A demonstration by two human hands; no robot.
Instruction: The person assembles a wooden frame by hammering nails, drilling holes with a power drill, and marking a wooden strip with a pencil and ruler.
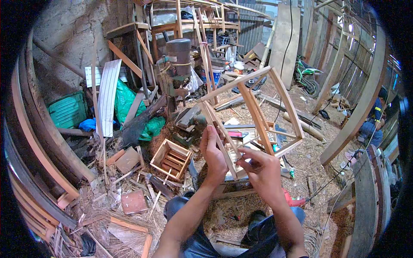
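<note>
A wooden frame is held aloft, tilted, above the shavings-strewn floor, beyond the person's knees. The left hand closes its grip around the near-left rail, thumb uppermost. The right hand bends thumb and forefinger toward each other at the near lower rails; whether this grip pinches anything cannot be told. The step in hand appears to be close work there; the next move would call for steady left support and fine fingertip control. Open air borders the frame's upper right corner; loose wood crowds below, a slatted crate stands left, and another person occupies the floor's right edge.
</note>
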